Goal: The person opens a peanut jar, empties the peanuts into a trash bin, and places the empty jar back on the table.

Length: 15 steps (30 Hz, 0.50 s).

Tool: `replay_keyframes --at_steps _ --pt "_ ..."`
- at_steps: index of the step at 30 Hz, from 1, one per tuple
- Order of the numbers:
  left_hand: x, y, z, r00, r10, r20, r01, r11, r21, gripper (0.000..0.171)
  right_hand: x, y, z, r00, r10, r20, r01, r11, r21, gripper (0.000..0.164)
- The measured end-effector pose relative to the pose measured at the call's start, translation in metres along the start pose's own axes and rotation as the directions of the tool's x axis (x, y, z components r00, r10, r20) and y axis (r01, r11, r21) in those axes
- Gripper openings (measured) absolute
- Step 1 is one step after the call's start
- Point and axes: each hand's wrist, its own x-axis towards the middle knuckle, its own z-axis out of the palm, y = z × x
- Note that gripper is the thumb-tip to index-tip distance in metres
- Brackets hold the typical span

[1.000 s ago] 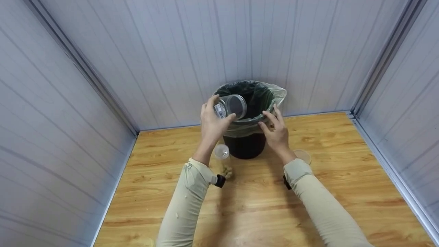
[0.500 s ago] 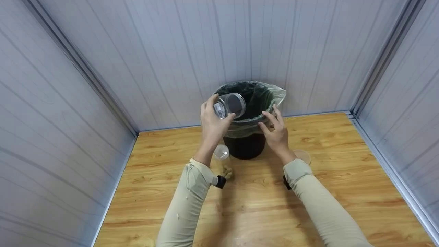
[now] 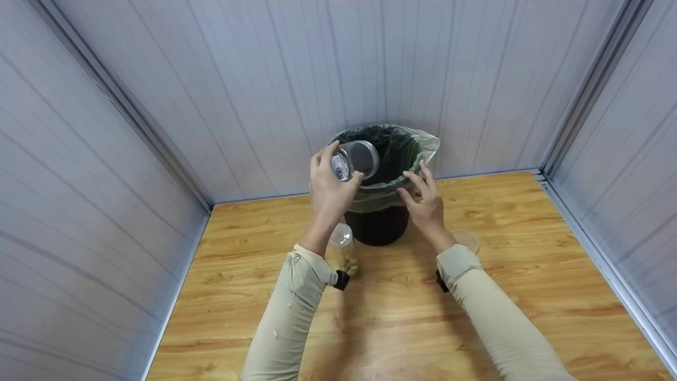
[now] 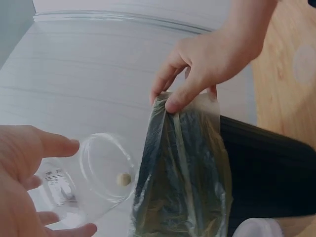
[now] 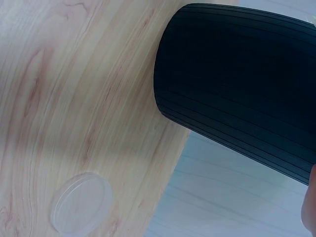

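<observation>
My left hand (image 3: 329, 188) grips a clear plastic jar (image 3: 358, 160), tilted so that its mouth faces into a black trash can (image 3: 378, 226). One small round beige piece (image 4: 123, 179) shows near the jar's mouth in the left wrist view. A thin plastic bag (image 3: 429, 144) lines the can and folds over its rim. At the rim's near right side my right hand (image 3: 426, 205) pinches the lined edge between thumb and fingers, clearest in the left wrist view. The right wrist view has just a bit of fingertip (image 5: 310, 205) beside the can.
A second clear container (image 3: 342, 238) stands on the wood-patterned floor in front of the can, with several beige pieces (image 3: 349, 264) low in it. A round clear lid (image 3: 466, 242) lies right of the can. Pale panel walls (image 3: 264, 95) enclose the back and sides.
The jar in my left hand has risen slightly, and its mouth now faces a little differently. My right hand keeps its place at the rim.
</observation>
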Motion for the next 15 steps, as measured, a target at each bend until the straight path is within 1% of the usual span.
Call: replay_keyframes --at_steps 2,7,15 --pt "0.0002 0.0004 -0.0010 1.000 -0.006 0.006 0.006 1.000 0.001 0.073 0.0005 0.0001 0.0000 1.000 0.001 0.004 -0.001 1.000 -0.001 0.038" --pt "0.0007 -0.0033 -0.0005 0.999 -0.014 0.049 0.014 1.000 0.000 0.076 0.0009 -0.0010 -0.0008 1.000 0.018 0.016 -0.018 1.000 0.004 0.039" --pt "0.0006 -0.0079 0.0025 1.000 0.020 0.010 -0.019 0.999 -0.049 0.076 0.0001 -0.0029 -0.0025 0.999 0.038 0.030 -0.038 0.999 -0.001 0.038"
